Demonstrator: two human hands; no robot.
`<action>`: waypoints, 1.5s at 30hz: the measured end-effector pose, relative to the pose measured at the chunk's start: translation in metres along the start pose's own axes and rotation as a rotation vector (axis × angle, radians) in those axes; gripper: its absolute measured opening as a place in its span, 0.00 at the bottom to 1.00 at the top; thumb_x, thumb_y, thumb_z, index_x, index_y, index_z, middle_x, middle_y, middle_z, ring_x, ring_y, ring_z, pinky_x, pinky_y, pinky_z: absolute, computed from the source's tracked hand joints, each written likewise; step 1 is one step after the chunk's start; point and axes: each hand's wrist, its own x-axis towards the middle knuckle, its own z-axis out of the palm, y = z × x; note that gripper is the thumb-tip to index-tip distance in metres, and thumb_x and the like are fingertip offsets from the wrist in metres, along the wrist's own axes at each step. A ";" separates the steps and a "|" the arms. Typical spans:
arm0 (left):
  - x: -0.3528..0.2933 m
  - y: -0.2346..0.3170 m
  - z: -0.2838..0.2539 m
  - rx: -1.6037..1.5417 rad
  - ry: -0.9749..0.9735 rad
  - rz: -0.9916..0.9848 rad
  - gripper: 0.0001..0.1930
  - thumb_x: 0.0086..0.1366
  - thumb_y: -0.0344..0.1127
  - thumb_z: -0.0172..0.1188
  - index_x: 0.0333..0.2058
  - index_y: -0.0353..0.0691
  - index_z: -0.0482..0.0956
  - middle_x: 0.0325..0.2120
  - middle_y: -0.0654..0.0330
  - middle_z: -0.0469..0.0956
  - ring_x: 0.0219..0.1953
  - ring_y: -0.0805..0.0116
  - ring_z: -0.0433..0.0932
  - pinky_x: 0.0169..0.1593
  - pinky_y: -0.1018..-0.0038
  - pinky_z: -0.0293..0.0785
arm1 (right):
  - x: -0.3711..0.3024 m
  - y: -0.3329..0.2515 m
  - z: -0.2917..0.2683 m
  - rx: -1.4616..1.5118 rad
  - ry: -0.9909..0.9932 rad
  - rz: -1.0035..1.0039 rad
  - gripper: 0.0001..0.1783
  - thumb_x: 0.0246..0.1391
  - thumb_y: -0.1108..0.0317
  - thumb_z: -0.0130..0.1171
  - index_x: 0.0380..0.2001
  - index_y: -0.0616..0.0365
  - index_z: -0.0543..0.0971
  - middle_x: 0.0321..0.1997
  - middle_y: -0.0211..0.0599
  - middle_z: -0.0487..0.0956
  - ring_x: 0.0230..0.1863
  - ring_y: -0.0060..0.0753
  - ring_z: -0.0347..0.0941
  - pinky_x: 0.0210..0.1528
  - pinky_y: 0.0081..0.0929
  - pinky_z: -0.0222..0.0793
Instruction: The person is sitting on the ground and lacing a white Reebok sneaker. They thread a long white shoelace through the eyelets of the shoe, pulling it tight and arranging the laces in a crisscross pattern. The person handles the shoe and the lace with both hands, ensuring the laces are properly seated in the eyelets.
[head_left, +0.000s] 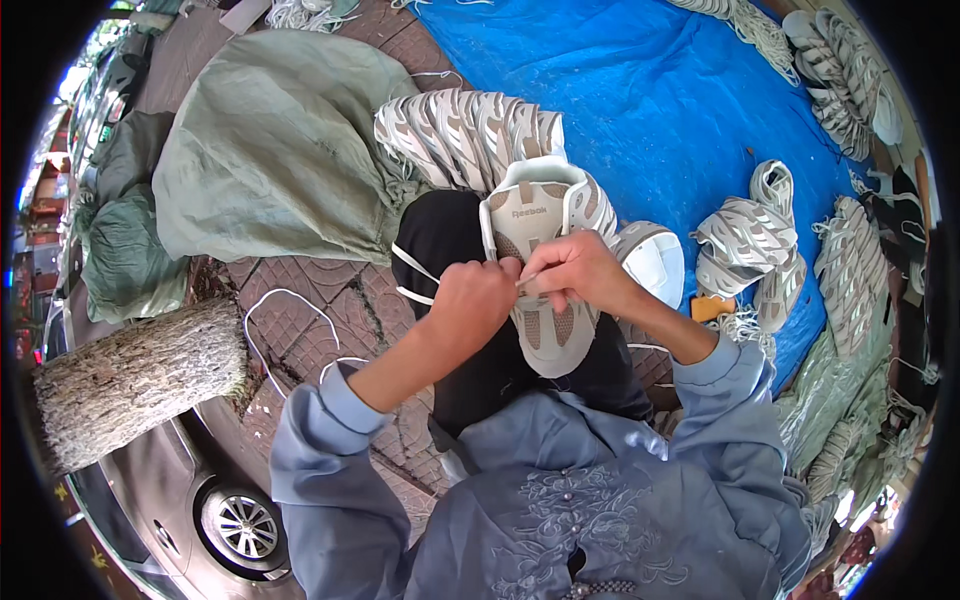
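A beige and white sneaker upper [555, 350] rests on my lap, its toe pointing toward me and its tongue standing up at the far end. My left hand [474, 302] is closed in a fist over the lacing area, on a white shoelace [415, 262] that hangs across my dark-trousered left knee. Just to its right, my right hand [582, 270] pinches the lace between thumb and fingers, close to the left fingertips. The eyelets under both hands are hidden.
A row of nested shoe uppers [465, 130] lies beyond my knees, beside a large grey-green sack [290, 140]. On the right, a blue tarp [640, 90] carries more uppers [745, 235]. A tree trunk [140, 375] and a parked car [150, 500] are at left.
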 end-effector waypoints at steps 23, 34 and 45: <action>0.048 0.025 -0.013 -0.520 0.165 -0.249 0.04 0.53 0.31 0.52 0.26 0.38 0.73 0.16 0.51 0.73 0.21 0.54 0.74 0.27 0.64 0.69 | -0.033 0.047 -0.040 -0.736 0.451 -0.483 0.05 0.41 0.66 0.56 0.21 0.55 0.76 0.20 0.33 0.73 0.24 0.33 0.72 0.26 0.29 0.67; 0.067 0.028 -0.001 -0.612 0.002 -0.201 0.07 0.47 0.31 0.51 0.22 0.39 0.78 0.20 0.51 0.75 0.27 0.53 0.75 0.32 0.61 0.70 | -0.025 0.049 -0.034 -1.297 0.446 -0.484 0.02 0.35 0.68 0.55 0.17 0.52 0.74 0.21 0.31 0.72 0.25 0.32 0.73 0.27 0.30 0.69; 0.076 0.026 0.006 -0.205 0.006 0.126 0.03 0.46 0.28 0.52 0.18 0.37 0.72 0.15 0.51 0.71 0.21 0.54 0.74 0.27 0.64 0.70 | -0.026 0.057 -0.046 -0.835 0.494 -0.526 0.05 0.34 0.70 0.58 0.18 0.56 0.75 0.23 0.33 0.72 0.30 0.36 0.69 0.35 0.31 0.65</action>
